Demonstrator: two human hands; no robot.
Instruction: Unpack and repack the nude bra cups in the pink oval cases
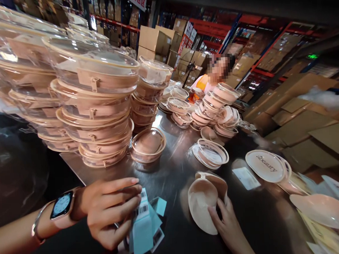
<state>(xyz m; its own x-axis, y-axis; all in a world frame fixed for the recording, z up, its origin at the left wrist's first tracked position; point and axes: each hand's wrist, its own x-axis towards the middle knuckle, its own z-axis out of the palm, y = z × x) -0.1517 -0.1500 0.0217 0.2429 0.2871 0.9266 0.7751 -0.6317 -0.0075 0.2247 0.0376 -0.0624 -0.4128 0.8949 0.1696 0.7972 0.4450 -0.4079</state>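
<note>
My left hand [114, 211] is at the lower left, its fingers curled over a strip of barcode labels [142, 221] on light blue backing. The thumb side and part of the strip are hidden under the hand. At the lower middle, my right hand [228, 221] pinches a beige adhesive bra cup [202, 206], thumb on its inner face. A second cup curves behind it. Beyond the cups, an open oval case [210, 153] with a beige rim lies on the dark metal table [171, 160]. A closed clear case [148, 144] sits farther left.
Tall stacks of closed clear cases [95, 104] rise at the left edge. More cases [216, 106] are piled at the back, before a person in an orange vest [203, 82]. On the right lie a printed lid [265, 166], a card [246, 177] and loose cups [325, 210]. Cardboard boxes [315, 124] stand beyond.
</note>
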